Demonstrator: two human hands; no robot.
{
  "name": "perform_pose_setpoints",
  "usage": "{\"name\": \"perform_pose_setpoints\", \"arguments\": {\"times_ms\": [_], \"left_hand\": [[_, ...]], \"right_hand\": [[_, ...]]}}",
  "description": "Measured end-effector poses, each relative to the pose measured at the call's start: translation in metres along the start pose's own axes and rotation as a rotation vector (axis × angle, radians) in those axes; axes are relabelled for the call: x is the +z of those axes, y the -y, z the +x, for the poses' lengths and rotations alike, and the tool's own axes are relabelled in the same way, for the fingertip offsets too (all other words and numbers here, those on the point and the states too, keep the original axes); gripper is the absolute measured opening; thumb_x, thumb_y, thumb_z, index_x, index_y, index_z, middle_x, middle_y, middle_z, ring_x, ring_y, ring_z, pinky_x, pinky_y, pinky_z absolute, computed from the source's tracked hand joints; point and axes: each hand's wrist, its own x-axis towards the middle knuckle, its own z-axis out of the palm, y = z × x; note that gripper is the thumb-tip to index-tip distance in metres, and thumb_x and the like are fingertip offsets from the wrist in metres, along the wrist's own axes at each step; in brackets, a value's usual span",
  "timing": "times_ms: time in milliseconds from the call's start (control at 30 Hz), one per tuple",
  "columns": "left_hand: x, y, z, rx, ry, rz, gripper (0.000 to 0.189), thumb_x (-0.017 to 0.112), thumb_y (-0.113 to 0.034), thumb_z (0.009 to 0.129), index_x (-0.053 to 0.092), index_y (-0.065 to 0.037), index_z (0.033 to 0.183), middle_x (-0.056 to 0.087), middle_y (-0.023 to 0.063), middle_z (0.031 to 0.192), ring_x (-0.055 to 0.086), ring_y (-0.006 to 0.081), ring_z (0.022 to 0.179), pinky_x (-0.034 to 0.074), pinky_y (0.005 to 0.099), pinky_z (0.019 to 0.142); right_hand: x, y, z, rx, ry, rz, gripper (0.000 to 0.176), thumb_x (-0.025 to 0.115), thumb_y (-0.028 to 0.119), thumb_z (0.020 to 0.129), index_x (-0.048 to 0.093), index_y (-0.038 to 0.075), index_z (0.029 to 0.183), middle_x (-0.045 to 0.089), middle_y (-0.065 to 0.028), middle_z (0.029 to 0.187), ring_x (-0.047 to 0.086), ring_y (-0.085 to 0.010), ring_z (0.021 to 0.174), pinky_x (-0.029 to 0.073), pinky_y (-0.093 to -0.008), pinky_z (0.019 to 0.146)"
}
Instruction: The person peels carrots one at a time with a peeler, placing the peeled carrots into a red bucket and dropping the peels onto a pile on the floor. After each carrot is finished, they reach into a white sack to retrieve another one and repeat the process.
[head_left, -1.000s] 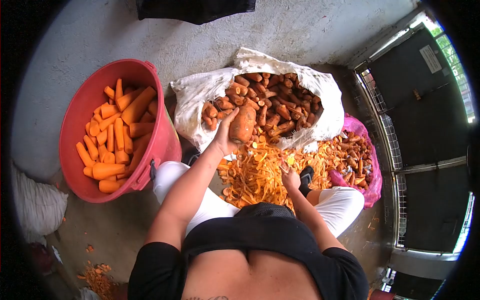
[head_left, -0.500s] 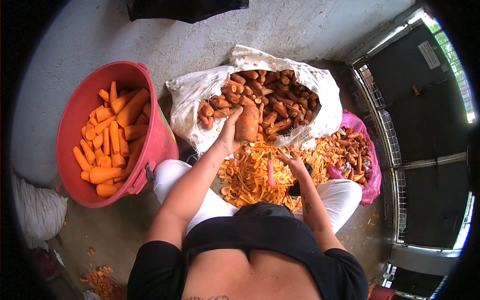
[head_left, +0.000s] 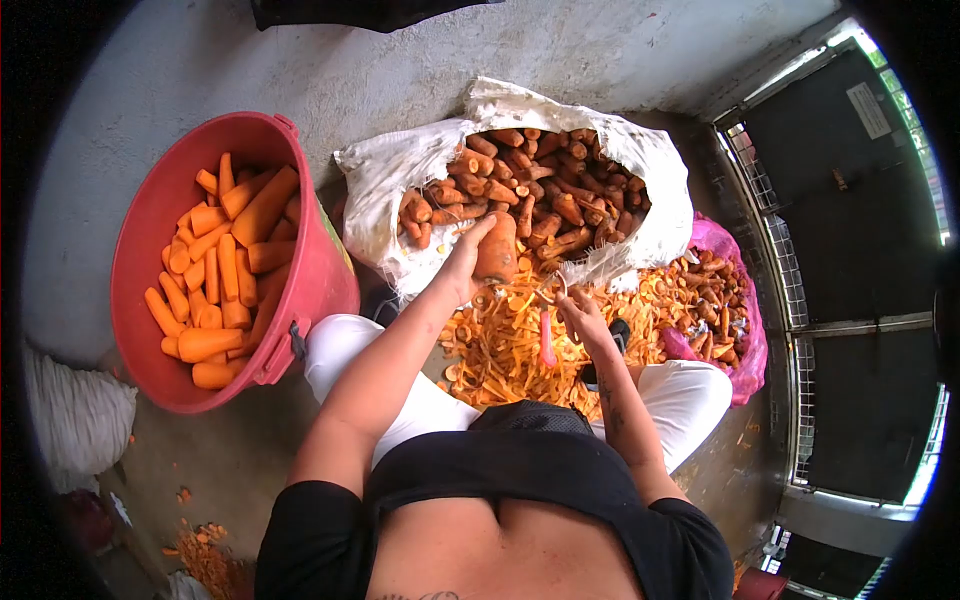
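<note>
My left hand (head_left: 470,262) is wrapped round a thick unpeeled carrot (head_left: 496,250), held in front of the opening of a white sack (head_left: 385,165) full of unpeeled carrots. To the right, my right hand (head_left: 580,315) grips a small peeler (head_left: 548,293) over a heap of orange peelings (head_left: 495,350). The peeler and the carrot are apart. A knife with a pink handle (head_left: 547,340) lies on the peelings just left of my right hand.
On the left stands a red tub (head_left: 140,330) holding peeled carrots. A pink bag (head_left: 750,350) with carrot ends is at the right, near a dark metal gate (head_left: 850,230). A white sack (head_left: 80,415) and scattered peelings (head_left: 205,560) are at lower left.
The view has shifted slightly. My right hand's fingers have closed more around the peeler, which now shows more clearly. My left hand still holds the carrot in nearly the same place.
</note>
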Motion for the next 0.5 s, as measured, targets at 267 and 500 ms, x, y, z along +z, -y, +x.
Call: {"name": "perform_pose_setpoints", "arguments": {"times_ms": [267, 500], "left_hand": [[-0.007, 0.014, 0.012, -0.118, -0.043, 0.086, 0.046, 0.052, -0.048, 0.091, 0.051, -0.010, 0.116, 0.060, 0.0089, 0.096, 0.065, 0.0203, 0.076, 0.056, 0.0344, 0.058], [0.003, 0.028, 0.015, -0.252, -0.012, 0.032, 0.044, 0.050, -0.043, 0.093, 0.051, -0.007, 0.117, 0.061, 0.0092, 0.099, 0.065, 0.0202, 0.082, 0.056, 0.0374, 0.067]], "right_hand": [[-0.001, 0.059, -0.002, -0.564, -0.201, -0.696, 0.033, 0.048, 0.033, 0.098, 0.064, 0.008, 0.112, 0.060, -0.0035, 0.072, 0.050, -0.0155, 0.072, 0.039, -0.0306, 0.070], [-0.031, 0.113, -0.013, -0.758, -0.349, -1.089, 0.048, 0.050, 0.039, 0.095, 0.062, 0.014, 0.056, 0.057, -0.0003, 0.052, 0.049, -0.0166, 0.055, 0.038, -0.0327, 0.066]]}}
